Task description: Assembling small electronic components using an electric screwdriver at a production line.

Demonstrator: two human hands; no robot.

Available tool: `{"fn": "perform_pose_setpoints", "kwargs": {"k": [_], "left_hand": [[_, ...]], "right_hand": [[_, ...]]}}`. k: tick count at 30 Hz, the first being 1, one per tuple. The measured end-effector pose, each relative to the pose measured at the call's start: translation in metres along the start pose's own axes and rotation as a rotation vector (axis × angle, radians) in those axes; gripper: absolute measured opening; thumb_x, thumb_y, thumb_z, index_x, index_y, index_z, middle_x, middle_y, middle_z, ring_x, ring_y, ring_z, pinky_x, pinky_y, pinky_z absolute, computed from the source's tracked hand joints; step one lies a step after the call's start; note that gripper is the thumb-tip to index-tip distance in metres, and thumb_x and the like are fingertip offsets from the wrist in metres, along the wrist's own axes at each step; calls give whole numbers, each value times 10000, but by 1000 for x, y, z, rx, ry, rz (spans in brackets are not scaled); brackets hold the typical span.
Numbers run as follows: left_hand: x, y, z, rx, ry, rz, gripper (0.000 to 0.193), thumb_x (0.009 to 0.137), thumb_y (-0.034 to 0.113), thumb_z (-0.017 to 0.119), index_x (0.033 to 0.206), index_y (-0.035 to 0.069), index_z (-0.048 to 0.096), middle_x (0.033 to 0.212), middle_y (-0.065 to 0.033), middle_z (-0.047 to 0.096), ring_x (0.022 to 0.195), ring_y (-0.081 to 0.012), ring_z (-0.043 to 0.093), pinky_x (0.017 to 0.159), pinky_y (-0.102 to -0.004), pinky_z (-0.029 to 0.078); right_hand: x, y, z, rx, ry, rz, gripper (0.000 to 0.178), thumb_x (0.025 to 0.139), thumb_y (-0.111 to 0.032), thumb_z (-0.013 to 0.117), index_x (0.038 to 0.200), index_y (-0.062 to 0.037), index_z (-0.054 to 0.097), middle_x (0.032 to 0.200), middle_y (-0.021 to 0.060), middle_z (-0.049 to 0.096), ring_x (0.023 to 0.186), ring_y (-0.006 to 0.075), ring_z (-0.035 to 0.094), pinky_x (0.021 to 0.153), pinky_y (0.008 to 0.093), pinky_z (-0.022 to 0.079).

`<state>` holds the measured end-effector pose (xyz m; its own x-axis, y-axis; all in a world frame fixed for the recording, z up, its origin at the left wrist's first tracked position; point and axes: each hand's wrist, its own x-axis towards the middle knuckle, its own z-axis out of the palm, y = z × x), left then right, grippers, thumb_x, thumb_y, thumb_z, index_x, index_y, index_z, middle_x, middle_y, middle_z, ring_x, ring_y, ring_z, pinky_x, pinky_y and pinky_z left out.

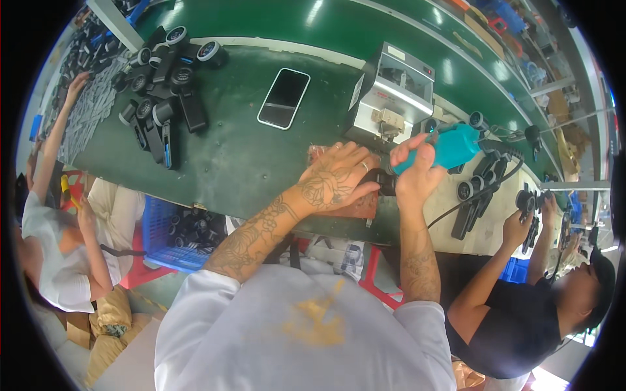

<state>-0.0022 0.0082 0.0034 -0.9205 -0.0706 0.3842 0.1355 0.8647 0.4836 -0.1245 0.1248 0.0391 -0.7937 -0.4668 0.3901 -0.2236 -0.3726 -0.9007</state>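
My right hand (417,171) is closed around a teal electric screwdriver (454,148), its body tilted up to the right and its tip toward my left hand. My left hand (335,177) spreads over a reddish-brown board (358,210), thumb and forefinger around a black part (386,183). Most of that part lies hidden beneath the two hands, and the driver's tip does not show. Just beyond them stands a silver and black screw feeder (394,98) with a clear lid.
Black handheld devices with round heads (171,81) pile up at the left; more (479,195) lie at the right beside a dark cable. A phone (284,98) rests on the green table (235,156). Co-workers sit on both sides. A blue crate (163,228) stands below the table.
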Motion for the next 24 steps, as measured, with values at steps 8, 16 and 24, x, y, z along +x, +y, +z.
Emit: {"fn": "perform_pose_setpoints", "kwargs": {"k": [8,16,24], "left_hand": [[-1,-2,-3,-43,-29,-27,391,975,379,603,1196,57,618,1131,-131,582,1122,-316,543,986,-450,428],[-1,0,-3,-125,-18,-83,329,951,251,602,1247,110,631,1131,-102,613,1126,-305,557,1038,-479,414],[-2,-1,-4,-150,-1,-62,305,951,235,602,1232,121,640,1110,-88,623,1102,-291,561,1014,-474,424]], "right_hand": [[11,-11,4,-80,44,72,358,1030,-350,623,1027,5,577,718,58,593,624,152,586,571,285,458],[53,5,25,-98,46,-239,388,1024,-389,620,1011,-5,570,709,48,600,626,140,596,566,280,457],[45,1,24,-153,23,-79,341,1044,-351,592,1016,-11,581,691,45,584,602,136,580,553,285,455]]}}
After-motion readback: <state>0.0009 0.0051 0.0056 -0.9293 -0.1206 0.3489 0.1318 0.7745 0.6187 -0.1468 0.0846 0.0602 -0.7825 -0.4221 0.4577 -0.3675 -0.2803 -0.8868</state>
